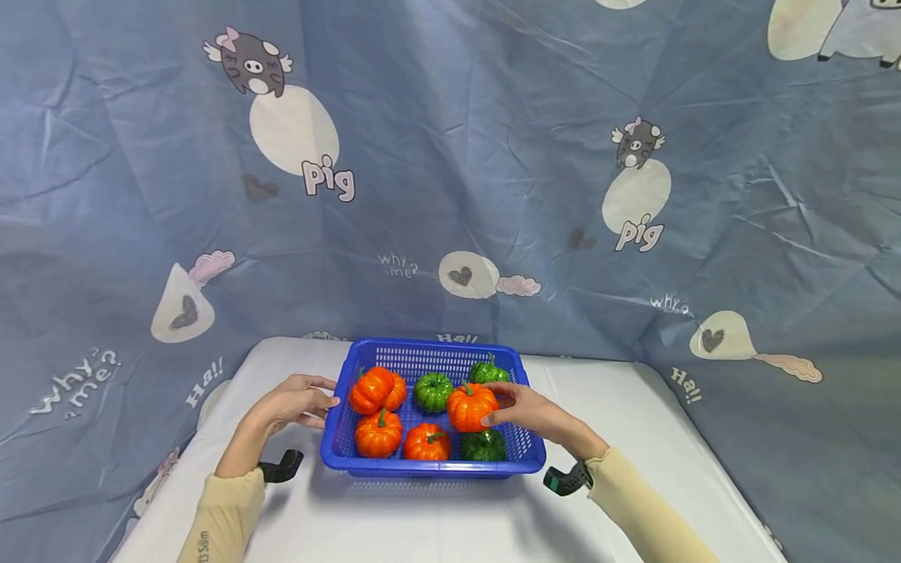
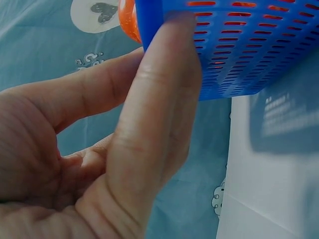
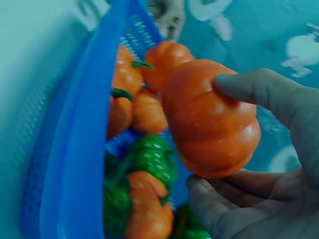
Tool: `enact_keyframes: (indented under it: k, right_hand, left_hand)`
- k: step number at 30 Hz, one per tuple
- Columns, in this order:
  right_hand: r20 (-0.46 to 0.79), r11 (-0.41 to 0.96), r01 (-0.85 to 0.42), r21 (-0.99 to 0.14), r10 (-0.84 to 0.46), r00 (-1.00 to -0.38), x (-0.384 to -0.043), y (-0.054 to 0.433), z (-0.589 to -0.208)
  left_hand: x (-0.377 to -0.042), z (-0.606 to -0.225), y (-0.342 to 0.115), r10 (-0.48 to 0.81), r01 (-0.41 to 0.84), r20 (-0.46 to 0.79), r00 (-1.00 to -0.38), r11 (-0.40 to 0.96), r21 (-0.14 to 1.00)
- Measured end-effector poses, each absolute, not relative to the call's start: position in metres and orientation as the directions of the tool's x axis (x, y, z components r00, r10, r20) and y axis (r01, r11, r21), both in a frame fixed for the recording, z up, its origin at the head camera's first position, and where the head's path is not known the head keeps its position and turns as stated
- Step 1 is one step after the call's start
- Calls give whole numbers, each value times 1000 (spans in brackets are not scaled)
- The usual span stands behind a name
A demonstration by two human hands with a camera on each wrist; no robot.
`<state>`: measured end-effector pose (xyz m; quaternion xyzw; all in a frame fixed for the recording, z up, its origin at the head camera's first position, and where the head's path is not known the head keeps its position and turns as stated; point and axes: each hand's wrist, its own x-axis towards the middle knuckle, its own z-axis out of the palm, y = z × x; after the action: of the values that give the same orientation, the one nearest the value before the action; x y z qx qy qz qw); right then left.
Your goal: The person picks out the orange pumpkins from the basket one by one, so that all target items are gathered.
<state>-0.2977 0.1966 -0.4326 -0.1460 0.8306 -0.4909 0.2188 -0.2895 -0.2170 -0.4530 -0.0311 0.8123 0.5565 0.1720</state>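
Observation:
A shiny orange toy pumpkin (image 1: 470, 408) with a green stem is pinched by my right hand (image 1: 524, 410) over the right half of a blue plastic basket (image 1: 383, 467). In the right wrist view, the thumb (image 3: 249, 87) presses one side of this pumpkin (image 3: 212, 124) and the fingers support it from below. My left hand (image 1: 299, 403) is at the basket's left side, its extended fingers (image 2: 154, 99) against the outer wall near the rim. Inside the basket lie several orange pumpkins (image 1: 378, 435) on the left and front, with green pumpkins (image 1: 433, 392) in the middle and right.
The basket is over a white-covered table (image 1: 598, 500), which extends to both sides and in front. Behind it hangs a blue cloth (image 1: 422, 195) with pig prints. Both wrists wear dark straps with camera mounts (image 1: 565, 479).

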Motion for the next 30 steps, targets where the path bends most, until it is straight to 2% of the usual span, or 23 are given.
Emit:
enact_keyframes:
  k: [8, 14, 22, 30]
  right_hand:
    - [-123, 389, -71, -919, -451, -884, -290, 254, -423]
    - [-30, 360, -100, -928, -339, -940, -298, 296, -436]
    - [-56, 337, -10, -941, -186, -981, -318, 336, -473]
    - [-87, 358, 61, -932, -56, -995, -332, 355, -506]
  left_hand:
    - [-289, -453, -217, 129, -253, -324, -937, 388, 886]
    - [-289, -455, -218, 133, -249, -321, -938, 387, 888]
    - [-290, -453, -217, 143, -238, -312, -939, 383, 893]
    - [-289, -452, -217, 150, -235, -311, -939, 380, 894]
